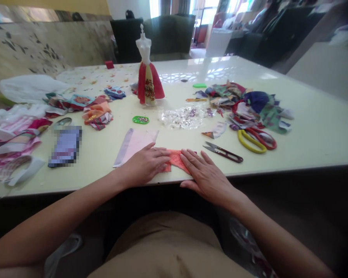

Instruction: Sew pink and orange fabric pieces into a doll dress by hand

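A small coral-orange piece of fabric lies at the table's front edge under both hands. My left hand rests on its left part, fingers stretched out. Flat over its right part lies my right hand, with the thumb apart near the edge. A pale pink sheet with a lilac border is partly beneath my left hand. Thread snips lie right of my right hand, beside scissors with yellow and red handles. Behind stands a mini dress form wearing a red and gold skirt.
Fabric scraps are heaped at the right, more scraps at the left. A clear bag of beads and a green dish sit mid-table. A tape roll and a blurred-out phone-like object lie at the left.
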Motion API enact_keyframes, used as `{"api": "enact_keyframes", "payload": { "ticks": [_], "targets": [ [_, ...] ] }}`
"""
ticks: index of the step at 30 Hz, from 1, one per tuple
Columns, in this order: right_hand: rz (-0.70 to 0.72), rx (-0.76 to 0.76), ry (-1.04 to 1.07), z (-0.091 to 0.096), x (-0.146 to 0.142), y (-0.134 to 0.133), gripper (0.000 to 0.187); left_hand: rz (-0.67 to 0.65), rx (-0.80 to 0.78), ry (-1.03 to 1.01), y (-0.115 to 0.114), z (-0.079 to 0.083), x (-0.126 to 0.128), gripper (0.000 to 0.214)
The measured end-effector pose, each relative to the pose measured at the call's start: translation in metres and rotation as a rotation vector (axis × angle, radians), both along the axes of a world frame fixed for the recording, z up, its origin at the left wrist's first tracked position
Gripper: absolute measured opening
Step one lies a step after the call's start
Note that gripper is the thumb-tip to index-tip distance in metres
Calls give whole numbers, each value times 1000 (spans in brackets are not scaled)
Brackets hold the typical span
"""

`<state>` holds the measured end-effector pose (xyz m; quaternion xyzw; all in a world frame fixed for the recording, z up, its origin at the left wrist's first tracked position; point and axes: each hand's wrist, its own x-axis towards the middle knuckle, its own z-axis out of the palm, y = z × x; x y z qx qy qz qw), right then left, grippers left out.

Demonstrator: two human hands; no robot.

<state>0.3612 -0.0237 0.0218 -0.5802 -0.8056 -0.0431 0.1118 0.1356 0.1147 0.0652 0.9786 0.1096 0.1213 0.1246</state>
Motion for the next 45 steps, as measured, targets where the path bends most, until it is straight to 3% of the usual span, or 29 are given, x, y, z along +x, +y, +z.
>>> {"api": "enact_keyframes", "payload": {
  "ticks": [6,10,13,20,24,28,38,45],
  "targets": [
    [89,229,106,16,-14,-3,57,13,-151,-92,14,-11,-1,28],
    [269,184,158,14,-32,2,48,-5,-139,-83,16,-11,0,25],
    [329,147,192,6,-34,0,44,-13,-154,-68,18,-11,1,24],
    [309,162,269,8,-32,-6,38,15,-279,-128,24,-10,6,23],
    [187,230,322,11,-45,10,26,24,-324,-123,27,-8,8,21],
    [114,243,183,8,-52,27,24,21,-363,-128,28,-8,8,22],
    [205,382,81,8,-47,34,29,48,-387,-121,27,-8,7,20],
    [298,389,131,10,-43,31,23,-17,-265,-133,30,-14,7,17]
  ]
}}
